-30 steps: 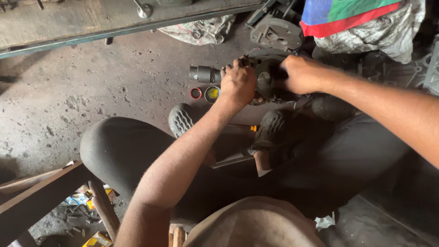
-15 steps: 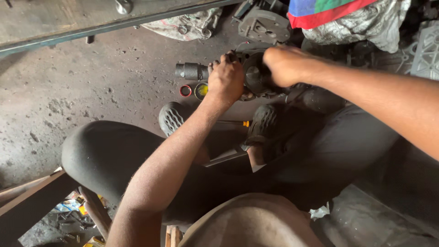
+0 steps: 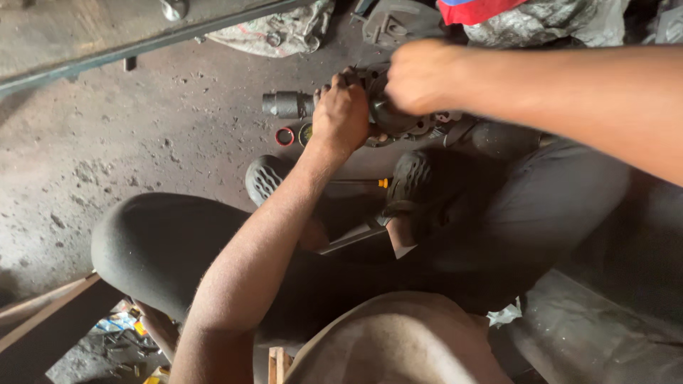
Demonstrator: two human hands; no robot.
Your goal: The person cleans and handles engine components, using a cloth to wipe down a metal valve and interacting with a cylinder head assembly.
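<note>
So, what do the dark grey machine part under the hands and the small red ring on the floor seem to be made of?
The dark grey machine part looks like cast metal, dull and greasy, with a cylindrical shaft end. The small red ring may be rubber or plastic: bright and smooth, too small to tell. The left hand and right hand both grip the part.

The metal housing [image 3: 398, 117] looks dull and greasy (its cylindrical shaft [image 3: 287, 104] a smoother grey), lying on rough, pitted concrete floor [image 3: 142, 142].

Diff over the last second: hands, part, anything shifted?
The view drifted, so everything sits a little higher in the picture. Nothing taken or let go: left hand and right hand still clamp the dark metal part. Its shaft, the red ring and the shoes are unmoved.
</note>
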